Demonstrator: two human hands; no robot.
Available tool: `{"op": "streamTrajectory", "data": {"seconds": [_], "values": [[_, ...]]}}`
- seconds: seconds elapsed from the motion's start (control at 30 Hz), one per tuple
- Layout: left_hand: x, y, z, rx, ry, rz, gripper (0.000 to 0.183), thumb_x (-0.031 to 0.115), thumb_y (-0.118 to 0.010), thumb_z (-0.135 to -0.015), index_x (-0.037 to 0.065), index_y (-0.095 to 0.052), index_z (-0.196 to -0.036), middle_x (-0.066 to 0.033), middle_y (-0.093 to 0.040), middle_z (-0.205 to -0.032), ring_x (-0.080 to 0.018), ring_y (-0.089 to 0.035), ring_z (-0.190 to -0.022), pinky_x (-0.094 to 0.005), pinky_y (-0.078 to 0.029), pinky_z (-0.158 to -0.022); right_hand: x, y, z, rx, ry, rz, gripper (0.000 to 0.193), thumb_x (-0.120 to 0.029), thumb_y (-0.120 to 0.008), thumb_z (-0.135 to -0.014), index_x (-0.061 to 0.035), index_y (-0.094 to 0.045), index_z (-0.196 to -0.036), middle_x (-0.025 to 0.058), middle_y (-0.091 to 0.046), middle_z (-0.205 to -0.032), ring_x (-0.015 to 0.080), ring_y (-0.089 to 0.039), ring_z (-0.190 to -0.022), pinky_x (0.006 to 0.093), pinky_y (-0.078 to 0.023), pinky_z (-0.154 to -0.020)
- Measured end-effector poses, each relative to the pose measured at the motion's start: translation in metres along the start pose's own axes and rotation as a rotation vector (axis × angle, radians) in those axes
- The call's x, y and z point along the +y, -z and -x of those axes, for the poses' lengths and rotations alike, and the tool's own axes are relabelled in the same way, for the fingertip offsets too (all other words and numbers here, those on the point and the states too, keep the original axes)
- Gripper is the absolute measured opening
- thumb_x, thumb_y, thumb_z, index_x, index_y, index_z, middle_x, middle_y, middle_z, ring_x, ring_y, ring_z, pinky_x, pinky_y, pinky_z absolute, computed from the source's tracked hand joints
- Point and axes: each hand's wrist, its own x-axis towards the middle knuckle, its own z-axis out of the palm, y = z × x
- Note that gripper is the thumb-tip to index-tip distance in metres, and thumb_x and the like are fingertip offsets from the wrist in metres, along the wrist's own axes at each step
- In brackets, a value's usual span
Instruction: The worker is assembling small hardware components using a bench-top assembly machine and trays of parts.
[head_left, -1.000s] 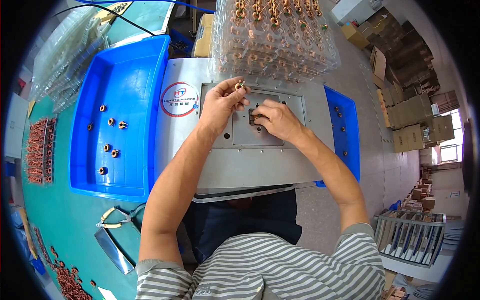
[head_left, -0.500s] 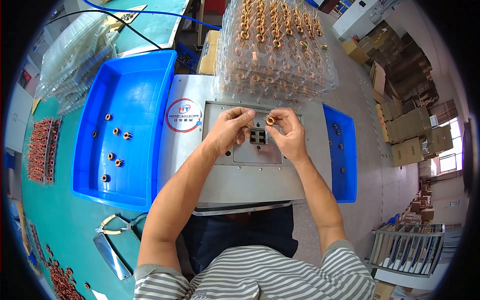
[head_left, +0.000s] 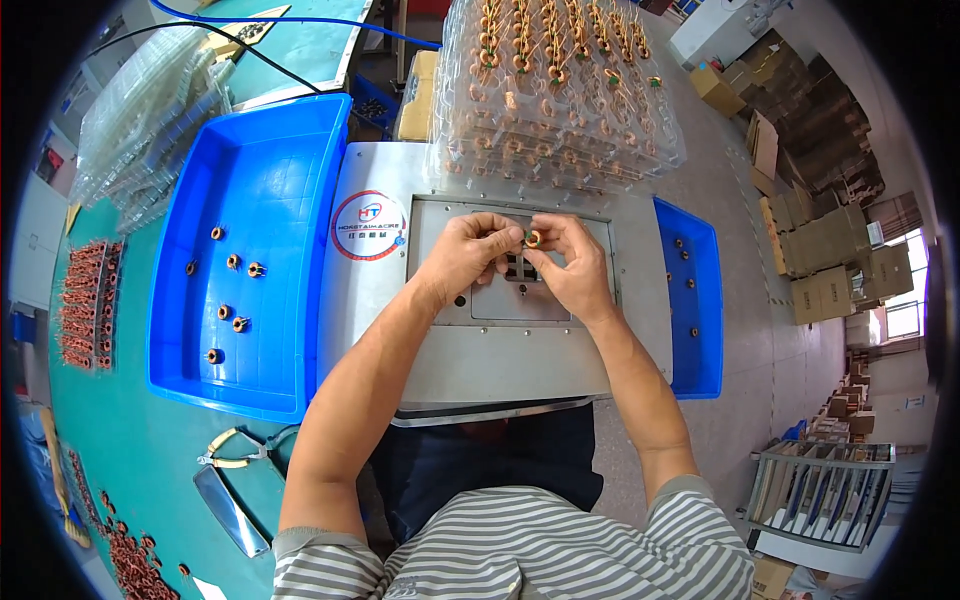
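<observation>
Between the thumb and fingers of my right hand (head_left: 577, 265) is a small copper-wound toroidal coil (head_left: 535, 240) with some green on it. My left hand (head_left: 468, 252) is closed, thumb against forefinger, and its fingertips meet the coil's left side. Whatever those fingertips pinch is too small to make out. Both hands are above the metal plate (head_left: 545, 306) set into a steel machine top (head_left: 480, 365). Just under the fingers, a slotted opening (head_left: 522, 270) in the plate is partly covered.
A blue tray (head_left: 275, 230) with several coils stands left; another blue tray (head_left: 700, 350) stands right. Behind the plate rise stacked clear plastic trays (head_left: 555, 125) full of coils. Pliers (head_left: 235, 462) and a dark flat rectangular object (head_left: 228, 510) lie on the green table (head_left: 130, 430).
My left fingertips have come rightward to the coil, closing the small gap between the hands. The coil has turned slightly in my right fingers. The whole view has shifted a little.
</observation>
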Motion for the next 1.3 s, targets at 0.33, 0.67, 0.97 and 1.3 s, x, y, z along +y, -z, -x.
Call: {"op": "streamTrajectory", "data": {"seconds": [0.33, 0.67, 0.97, 1.3], "values": [[-0.002, -0.012, -0.009, 0.051, -0.049, -0.073, 0.023, 0.025, -0.064, -0.094, 0.002, -0.065, -0.095, -0.0015, -0.06, -0.071, -0.0056, -0.049, -0.053, -0.0196, -0.035, -0.045, 0.028, 0.01, 0.002, -0.069, -0.287, -0.287, 0.022, 0.005, -0.069, -0.084, 0.0036, -0.06, -0.104, 0.0082, -0.068, -0.088, 0.0104, -0.062, -0.075, 0.0234, -0.053, -0.066], [-0.008, -0.017, -0.021, 0.059, -0.078, -0.122, 0.026, 0.027, -0.066, -0.093, 0.002, -0.063, -0.091, -0.0011, -0.057, -0.066, -0.0056, -0.046, -0.051, -0.0202, -0.035, -0.044, 0.037, 0.017, -0.002, -0.097, -0.335, -0.298, 0.019, 0.005, -0.07, -0.083, 0.0046, -0.061, -0.1, 0.0105, -0.068, -0.086, 0.011, -0.063, -0.071, 0.0229, -0.053, -0.062], [-0.015, -0.016, -0.028, 0.068, -0.093, -0.146, 0.028, 0.027, -0.067, -0.092, 0.0, -0.062, -0.09, -0.002, -0.062, -0.073, -0.0057, -0.051, -0.055, -0.0209, -0.039, -0.043, 0.04, 0.016, -0.007, -0.085, -0.358, -0.317, 0.016, 0.002, -0.073, -0.081, 0.0033, -0.063, -0.093, 0.0085, -0.07, -0.082, 0.0096, -0.063, -0.068, 0.023, -0.053, -0.061], [-0.013, -0.019, -0.031, 0.05, -0.022, 0.014, 0.026, 0.028, -0.06, -0.096, 0.002, -0.061, -0.093, -0.0003, -0.057, -0.074, -0.0057, -0.05, -0.055, -0.0187, -0.034, -0.043, 0.051, 0.018, -0.007, 0.011, -0.299, -0.396, 0.021, 0.004, -0.072, -0.082, 0.0039, -0.058, -0.098, 0.0103, -0.067, -0.086, 0.0122, -0.064, -0.071, 0.0246, -0.055, -0.063]]}}
